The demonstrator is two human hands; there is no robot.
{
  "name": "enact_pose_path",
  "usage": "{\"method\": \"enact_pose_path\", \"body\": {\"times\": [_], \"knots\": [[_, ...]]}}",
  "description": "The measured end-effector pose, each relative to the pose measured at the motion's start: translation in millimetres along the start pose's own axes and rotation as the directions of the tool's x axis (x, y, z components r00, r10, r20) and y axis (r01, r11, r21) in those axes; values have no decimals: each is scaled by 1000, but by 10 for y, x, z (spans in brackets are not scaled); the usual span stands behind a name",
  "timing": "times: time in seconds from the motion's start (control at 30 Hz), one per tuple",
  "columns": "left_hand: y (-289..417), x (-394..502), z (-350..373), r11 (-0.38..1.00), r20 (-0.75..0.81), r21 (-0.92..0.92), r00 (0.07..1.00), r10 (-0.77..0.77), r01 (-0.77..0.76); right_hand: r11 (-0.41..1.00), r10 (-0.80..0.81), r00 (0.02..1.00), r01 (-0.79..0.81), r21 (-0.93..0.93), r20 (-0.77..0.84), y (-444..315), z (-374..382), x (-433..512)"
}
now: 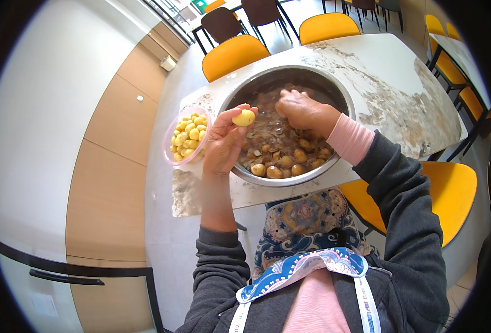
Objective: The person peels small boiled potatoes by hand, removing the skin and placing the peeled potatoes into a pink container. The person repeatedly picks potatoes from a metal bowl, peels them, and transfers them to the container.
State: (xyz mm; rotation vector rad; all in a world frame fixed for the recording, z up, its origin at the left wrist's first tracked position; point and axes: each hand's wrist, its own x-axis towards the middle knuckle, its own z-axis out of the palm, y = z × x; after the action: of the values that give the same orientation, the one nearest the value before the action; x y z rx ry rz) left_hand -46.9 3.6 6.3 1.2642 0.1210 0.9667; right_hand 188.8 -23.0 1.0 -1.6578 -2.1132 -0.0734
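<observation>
Between the fingertips and thumb of my left hand (225, 139) is a small peeled yellow potato (243, 118), raised over the left rim of a wide metal basin (307, 182). The basin holds murky brown water with loose peel (270, 129) and several unpeeled small potatoes (300, 155) along its near side. Over the far half of the basin is my right hand (301, 109), its fingers curled downward; whether anything is in them is hidden. Just left of my left hand, a pink-rimmed plastic bowl (166, 143) is heaped with peeled potatoes (190, 135).
The basin and bowl stand on a marble-patterned table (411, 100). Yellow chairs (235, 56) line its far side, and another yellow chair (453, 195) is close at my right. Wood-panelled wall (108, 187) runs along the left, with a black-framed glass door (116, 270) nearer me.
</observation>
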Motion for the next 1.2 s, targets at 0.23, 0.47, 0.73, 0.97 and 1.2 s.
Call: {"method": "enact_pose_path", "body": {"times": [0.23,0.47,0.73,0.97,1.2], "knots": [[-10,15,21,997,-179,76,984,-12,26,862,-49,977,146,486,-206,-89,-240,90],[-65,46,64,899,-252,439,961,112,11,387,-27,998,-46,921,61,-153,-276,111],[-28,29,196,718,-195,695,952,237,-36,347,-10,995,-90,934,100,-142,-267,108],[-57,33,152,828,-247,560,952,183,-14,427,2,998,-58,902,63,-150,-192,112],[34,30,18,999,-313,-44,949,-28,15,996,80,975,-87,28,208,81,-21,29]]}}
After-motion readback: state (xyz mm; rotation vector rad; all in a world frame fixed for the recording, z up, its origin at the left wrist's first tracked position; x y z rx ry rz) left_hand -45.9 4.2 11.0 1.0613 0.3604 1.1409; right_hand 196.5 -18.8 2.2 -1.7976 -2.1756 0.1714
